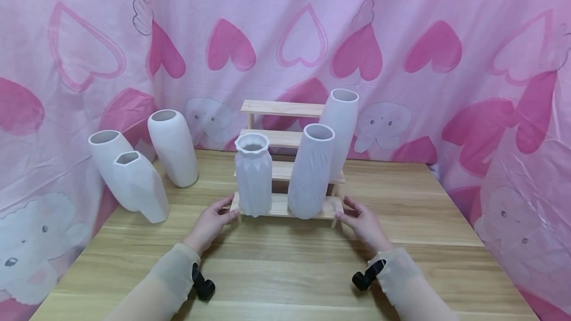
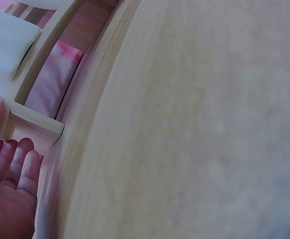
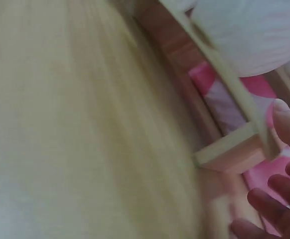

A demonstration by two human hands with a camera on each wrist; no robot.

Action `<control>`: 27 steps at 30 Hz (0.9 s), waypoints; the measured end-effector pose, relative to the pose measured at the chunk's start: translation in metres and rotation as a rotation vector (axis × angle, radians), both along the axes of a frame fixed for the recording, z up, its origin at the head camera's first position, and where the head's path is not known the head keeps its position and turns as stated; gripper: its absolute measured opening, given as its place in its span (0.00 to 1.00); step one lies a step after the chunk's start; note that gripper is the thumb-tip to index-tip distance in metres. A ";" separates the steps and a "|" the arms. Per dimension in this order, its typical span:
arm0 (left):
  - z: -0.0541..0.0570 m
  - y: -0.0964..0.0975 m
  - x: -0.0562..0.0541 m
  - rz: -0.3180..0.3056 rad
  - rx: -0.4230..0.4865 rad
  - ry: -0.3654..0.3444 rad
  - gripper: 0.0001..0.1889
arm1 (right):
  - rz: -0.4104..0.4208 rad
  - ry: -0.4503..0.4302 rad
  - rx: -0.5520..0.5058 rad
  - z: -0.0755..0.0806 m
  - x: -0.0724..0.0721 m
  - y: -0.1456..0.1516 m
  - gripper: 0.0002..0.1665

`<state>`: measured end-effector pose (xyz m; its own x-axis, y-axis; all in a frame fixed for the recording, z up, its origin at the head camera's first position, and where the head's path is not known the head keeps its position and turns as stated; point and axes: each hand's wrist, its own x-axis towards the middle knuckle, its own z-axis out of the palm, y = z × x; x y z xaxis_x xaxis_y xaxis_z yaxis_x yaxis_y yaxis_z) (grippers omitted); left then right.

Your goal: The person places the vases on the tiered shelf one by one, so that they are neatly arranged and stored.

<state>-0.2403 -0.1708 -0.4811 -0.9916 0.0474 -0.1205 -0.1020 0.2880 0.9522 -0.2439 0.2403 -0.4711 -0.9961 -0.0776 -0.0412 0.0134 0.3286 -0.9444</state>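
Note:
A stepped wooden display stand point(image 1: 280, 207) with several shelves is in front of me. My left hand point(image 1: 211, 223) holds the left end of its lowest shelf, thumb at the front edge and fingertips under the board in the left wrist view. At the right end is my right hand point(image 1: 363, 222), its thumb point(image 3: 287, 122) and loosely spread fingers around the shelf corner. On the lowest shelf stand a white pleated vase point(image 1: 254, 182) with a wavy rim and a textured white vase point(image 1: 311, 175). A tall smooth white vase point(image 1: 341, 123) stands behind, on a higher shelf.
Left of the stand, three more white vases stand on the wooden table point(image 1: 285, 271): a rounded one point(image 1: 174, 147), a faceted one point(image 1: 144, 187) and one partly hidden behind it point(image 1: 104, 157). A pink heart-print curtain point(image 1: 285, 28) surrounds the table's back and sides.

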 end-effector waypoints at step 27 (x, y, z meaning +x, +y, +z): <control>0.041 -0.033 0.036 0.349 -0.144 0.535 0.21 | -0.055 -0.019 -0.014 -0.016 0.006 -0.007 0.42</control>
<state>-0.2044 -0.2042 -0.4401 -0.8706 -0.2674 0.4130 0.2649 0.4525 0.8515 -0.2380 0.2338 -0.4867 -0.9980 -0.0232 -0.0594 0.0492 0.3136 -0.9483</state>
